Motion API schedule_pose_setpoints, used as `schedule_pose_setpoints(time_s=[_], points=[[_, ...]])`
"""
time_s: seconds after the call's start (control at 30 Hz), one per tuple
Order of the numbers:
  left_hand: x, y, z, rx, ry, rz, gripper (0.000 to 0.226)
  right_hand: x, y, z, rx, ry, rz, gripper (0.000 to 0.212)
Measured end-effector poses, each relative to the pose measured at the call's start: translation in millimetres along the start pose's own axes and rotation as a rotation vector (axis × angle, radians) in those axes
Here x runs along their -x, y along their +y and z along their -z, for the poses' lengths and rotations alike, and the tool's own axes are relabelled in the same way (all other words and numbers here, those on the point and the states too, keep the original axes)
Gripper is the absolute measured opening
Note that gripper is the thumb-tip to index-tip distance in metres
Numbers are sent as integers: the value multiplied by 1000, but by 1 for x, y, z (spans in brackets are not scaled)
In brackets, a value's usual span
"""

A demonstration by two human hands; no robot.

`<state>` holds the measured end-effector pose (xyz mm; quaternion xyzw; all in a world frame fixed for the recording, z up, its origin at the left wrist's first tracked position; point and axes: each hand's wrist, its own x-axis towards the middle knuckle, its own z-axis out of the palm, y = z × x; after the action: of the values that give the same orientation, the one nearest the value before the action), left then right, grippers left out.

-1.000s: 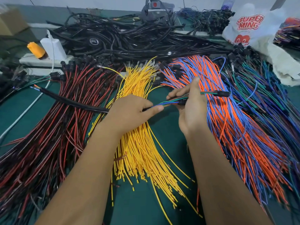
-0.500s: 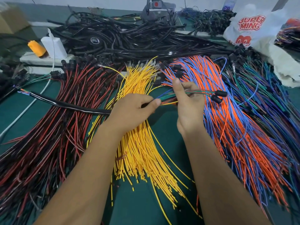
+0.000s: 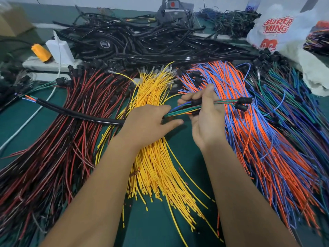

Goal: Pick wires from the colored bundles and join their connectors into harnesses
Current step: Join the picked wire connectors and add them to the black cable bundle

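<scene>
Head view, looking down at a green table (image 3: pixel 160 229) covered in wire bundles. The left hand (image 3: pixel 147 125) grips a black sleeved cable (image 3: pixel 78 114) that trails off to the left. The right hand (image 3: pixel 206 118) pinches several loose green and blue wires (image 3: pixel 185 111) with black connectors (image 3: pixel 243 103) at their right ends. Beneath the hands lies the yellow bundle (image 3: pixel 156 166), with the red and black bundle (image 3: pixel 58 139) left and the orange and blue bundle (image 3: pixel 258 136) right.

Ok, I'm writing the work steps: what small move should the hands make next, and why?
Probably the right hand should pair two black connectors. It holds the loose wires from the sheath that the left hand grips, and the plugs hang apart, unjoined.
</scene>
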<state>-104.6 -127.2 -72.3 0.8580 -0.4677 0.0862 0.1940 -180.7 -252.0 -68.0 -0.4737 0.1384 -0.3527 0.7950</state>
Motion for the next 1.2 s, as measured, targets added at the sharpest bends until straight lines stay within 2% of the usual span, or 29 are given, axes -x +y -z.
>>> schedule_pose_setpoints(time_s=[0.2, 0.4, 0.6, 0.67, 0.73, 0.83, 0.93, 1.0, 1.1, 1.2], points=[[0, 2, -1, 3, 81, 44, 44, 3, 2, -4, 125, -86, 45, 40], [2, 7, 5, 18, 102, -53, 32, 3, 3, -3, 197, -151, 36, 31], [2, 8, 1, -2, 94, -41, 62, 7, 10, -4, 371, -210, 23, 21], [2, 7, 2, -20, 83, -41, 64, 8, 11, -6, 414, -257, 33, 17], [1, 6, 1, -39, 62, -36, 56, 8, 11, -7, 435, -285, 9, 15], [-2, 6, -2, 34, 53, -5, 33, 8, 10, -8, 297, -277, -60, 12], [-4, 7, -2, 143, 60, -15, 31, 6, 8, -8, 35, -228, -100, 6], [-1, 5, -1, 146, 27, -7, 34, 4, 7, -4, -82, -213, -134, 14], [0, -4, 0, 191, 38, 51, 26, -1, 3, 3, -230, -212, -132, 17], [-1, -9, 0, 189, 46, 42, 21, -5, 1, 5, -239, -148, -116, 27]])
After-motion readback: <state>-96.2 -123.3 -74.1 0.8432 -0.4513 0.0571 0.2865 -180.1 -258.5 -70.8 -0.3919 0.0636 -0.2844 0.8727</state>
